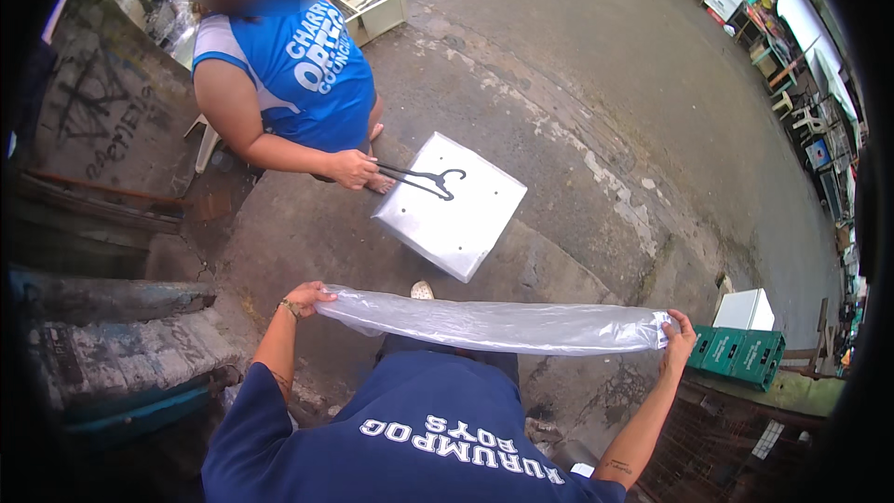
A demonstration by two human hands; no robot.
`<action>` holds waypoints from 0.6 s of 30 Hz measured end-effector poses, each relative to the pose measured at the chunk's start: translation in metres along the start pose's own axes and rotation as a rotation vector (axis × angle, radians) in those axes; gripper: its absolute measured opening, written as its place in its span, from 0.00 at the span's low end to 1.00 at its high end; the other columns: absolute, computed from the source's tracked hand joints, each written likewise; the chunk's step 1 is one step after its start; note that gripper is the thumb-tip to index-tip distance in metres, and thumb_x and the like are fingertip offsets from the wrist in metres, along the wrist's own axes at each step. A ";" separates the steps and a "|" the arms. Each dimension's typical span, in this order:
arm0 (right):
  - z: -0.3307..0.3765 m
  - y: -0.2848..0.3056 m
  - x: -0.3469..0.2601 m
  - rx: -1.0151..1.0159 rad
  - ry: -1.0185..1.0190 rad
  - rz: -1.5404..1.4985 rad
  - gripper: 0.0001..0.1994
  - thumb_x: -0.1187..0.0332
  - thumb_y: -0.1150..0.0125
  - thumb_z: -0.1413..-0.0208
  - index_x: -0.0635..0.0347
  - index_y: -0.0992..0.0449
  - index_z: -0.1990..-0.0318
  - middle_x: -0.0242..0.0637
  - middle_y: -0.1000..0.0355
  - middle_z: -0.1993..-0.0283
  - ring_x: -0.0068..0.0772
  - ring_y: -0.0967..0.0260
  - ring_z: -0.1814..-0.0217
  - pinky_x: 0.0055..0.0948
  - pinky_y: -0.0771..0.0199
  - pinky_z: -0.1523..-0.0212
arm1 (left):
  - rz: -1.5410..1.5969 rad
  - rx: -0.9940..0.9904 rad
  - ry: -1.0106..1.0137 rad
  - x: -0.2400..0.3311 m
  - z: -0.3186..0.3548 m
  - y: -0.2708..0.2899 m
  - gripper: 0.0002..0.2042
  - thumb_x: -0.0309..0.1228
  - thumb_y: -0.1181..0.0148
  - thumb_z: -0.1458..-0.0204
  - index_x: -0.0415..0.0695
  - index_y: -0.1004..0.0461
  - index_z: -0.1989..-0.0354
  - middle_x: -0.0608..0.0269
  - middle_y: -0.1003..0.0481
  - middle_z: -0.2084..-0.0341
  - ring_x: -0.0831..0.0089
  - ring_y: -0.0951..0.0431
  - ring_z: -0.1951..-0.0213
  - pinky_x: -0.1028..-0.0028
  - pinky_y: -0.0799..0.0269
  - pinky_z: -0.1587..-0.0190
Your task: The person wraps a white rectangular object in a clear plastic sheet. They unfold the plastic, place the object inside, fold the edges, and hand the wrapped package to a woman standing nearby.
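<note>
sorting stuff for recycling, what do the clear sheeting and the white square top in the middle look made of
Clear sheeting: probably thin, glossy plastic film, judging by its wrinkles and bright highlights. White square top: smooth and slightly shiny, perhaps metal or plastic; its pale sheen leaves that open.

Gap btwn plastic (494,324) & tabletop (461,228), crate (742,357) nr R hand (681,339)

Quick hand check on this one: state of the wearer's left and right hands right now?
Left hand: closed, holding the left end of the clear plastic film.
Right hand: closed, holding its right end.
</note>
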State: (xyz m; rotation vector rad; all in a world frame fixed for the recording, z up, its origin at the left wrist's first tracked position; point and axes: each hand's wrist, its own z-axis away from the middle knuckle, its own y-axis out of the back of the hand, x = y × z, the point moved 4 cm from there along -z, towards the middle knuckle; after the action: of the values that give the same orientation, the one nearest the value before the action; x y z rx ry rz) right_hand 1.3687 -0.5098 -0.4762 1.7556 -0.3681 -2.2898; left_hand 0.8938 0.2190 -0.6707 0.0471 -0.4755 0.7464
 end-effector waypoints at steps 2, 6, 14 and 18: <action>-0.016 -0.003 -0.054 0.001 0.053 -0.034 0.18 0.85 0.37 0.49 0.67 0.21 0.49 0.37 0.22 0.53 0.28 0.25 0.54 0.26 0.26 0.49 | 0.106 0.009 -0.080 0.000 0.005 0.000 0.15 0.21 0.27 0.49 0.45 0.30 0.62 0.66 0.24 0.67 0.71 0.20 0.64 0.71 0.23 0.61; -0.034 -0.043 -0.152 -0.085 0.169 -0.151 0.17 0.82 0.34 0.49 0.68 0.21 0.49 0.35 0.23 0.51 0.27 0.27 0.49 0.26 0.29 0.45 | 0.408 0.026 -0.332 -0.044 0.037 0.004 0.22 0.17 0.29 0.50 0.39 0.32 0.50 0.58 0.24 0.62 0.66 0.19 0.58 0.67 0.21 0.55; 0.006 -0.136 -0.380 -0.598 1.001 0.040 0.14 0.86 0.39 0.47 0.66 0.20 0.53 0.36 0.24 0.56 0.26 0.28 0.53 0.25 0.30 0.48 | -0.232 0.691 -0.136 -0.171 0.055 -0.125 0.38 0.31 0.22 0.54 0.42 0.34 0.34 0.47 0.26 0.42 0.57 0.25 0.40 0.55 0.26 0.40; 0.059 -0.132 -0.455 -0.761 1.448 0.196 0.15 0.88 0.37 0.50 0.64 0.20 0.56 0.40 0.22 0.60 0.32 0.23 0.59 0.28 0.24 0.56 | -0.180 0.698 -0.721 -0.022 0.100 -0.228 0.40 0.44 0.24 0.51 0.44 0.36 0.31 0.48 0.28 0.38 0.54 0.27 0.37 0.57 0.31 0.35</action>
State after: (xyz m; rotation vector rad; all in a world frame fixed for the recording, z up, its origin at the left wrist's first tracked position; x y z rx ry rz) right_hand 1.4230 -0.2311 -0.0922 2.1471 0.5043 -0.4417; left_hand 0.9912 0.0154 -0.5630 1.0255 -0.8575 0.6738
